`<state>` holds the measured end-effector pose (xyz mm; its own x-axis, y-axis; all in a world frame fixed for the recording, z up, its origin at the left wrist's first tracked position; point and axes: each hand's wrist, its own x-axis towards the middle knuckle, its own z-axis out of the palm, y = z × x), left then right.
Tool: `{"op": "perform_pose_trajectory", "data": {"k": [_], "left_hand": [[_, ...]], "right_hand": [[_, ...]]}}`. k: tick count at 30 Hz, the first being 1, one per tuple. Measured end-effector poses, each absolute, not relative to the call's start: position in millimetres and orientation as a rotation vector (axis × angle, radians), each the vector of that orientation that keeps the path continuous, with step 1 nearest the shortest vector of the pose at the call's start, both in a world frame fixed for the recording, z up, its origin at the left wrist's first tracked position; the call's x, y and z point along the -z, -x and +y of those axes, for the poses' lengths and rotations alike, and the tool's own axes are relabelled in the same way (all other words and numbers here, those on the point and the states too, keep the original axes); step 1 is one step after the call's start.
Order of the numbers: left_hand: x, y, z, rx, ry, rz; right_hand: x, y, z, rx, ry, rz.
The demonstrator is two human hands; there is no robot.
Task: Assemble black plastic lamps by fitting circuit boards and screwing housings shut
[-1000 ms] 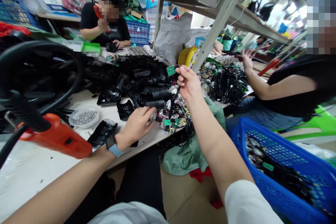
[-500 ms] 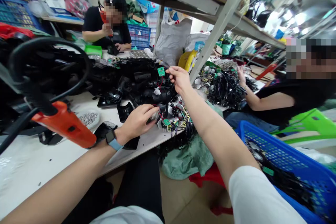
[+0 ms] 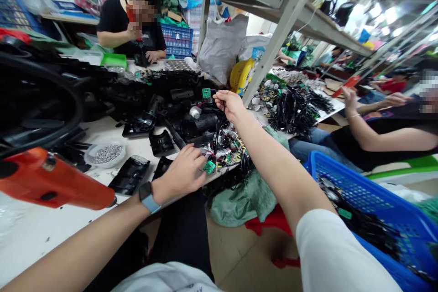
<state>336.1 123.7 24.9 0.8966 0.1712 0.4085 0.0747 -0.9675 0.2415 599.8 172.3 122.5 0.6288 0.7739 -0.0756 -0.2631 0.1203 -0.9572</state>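
Note:
My right hand point(image 3: 230, 104) is raised over the bench in a closed pinch. It holds the leads of a small green circuit board point(image 3: 206, 93), which sticks out left of the fingertips. A white cylindrical part point(image 3: 195, 112) with a red wire shows below the board. Black cable hangs under the hand. My left hand point(image 3: 183, 169), with a watch on its wrist, is low at the bench edge, its fingers curled round something hidden from view. Beside its fingertips is another green circuit board point(image 3: 209, 167), at the edge of a pile of wired parts point(image 3: 232, 148).
An orange electric screwdriver point(image 3: 58, 182) hangs at left, near a dish of screws point(image 3: 106, 153). Black plastic housings point(image 3: 132, 173) lie on the white bench point(image 3: 89, 232). A blue basket point(image 3: 362, 196) of cables stands at right. Co-workers sit across and to the right.
My left hand has turned palm down and lowered slightly; the shiny round piece in it no longer shows. My right hand keeps its pinch. The orange screwdriver appears further left and lower.

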Motion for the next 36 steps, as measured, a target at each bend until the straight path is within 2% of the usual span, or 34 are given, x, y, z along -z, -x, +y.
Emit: {"op": "perform_pose_trajectory", "data": {"k": [5, 14, 18, 20, 28, 36], "left_hand": [[-8.3, -364.9, 97.6, -0.618, -2.871, 0.227], [-11.3, -358.4, 108.2, -0.671, -2.725, 0.114], [-8.8, -368.4, 120.2, -0.771, -2.612, 0.341], [-8.4, -382.1, 132.4, -0.79, -2.604, 0.411], [-20.0, -409.5, 164.6, -0.503, -2.722, 0.272], [-23.7, -379.7, 153.1, -0.569, -2.709, 0.308]], "right_hand": [[-129.1, -602.4, 171.5, -0.814, 1.176, -0.449], [-167.6, -608.5, 168.2, -0.759, 0.87, -0.403], [-175.9, -612.4, 173.4, -0.757, 0.734, -0.419], [-175.6, -611.9, 175.1, -0.767, 0.733, -0.413], [-165.2, -614.2, 167.3, -0.732, 0.872, -0.453], [-144.2, -633.0, 161.3, -0.612, 0.918, -0.361]]}}
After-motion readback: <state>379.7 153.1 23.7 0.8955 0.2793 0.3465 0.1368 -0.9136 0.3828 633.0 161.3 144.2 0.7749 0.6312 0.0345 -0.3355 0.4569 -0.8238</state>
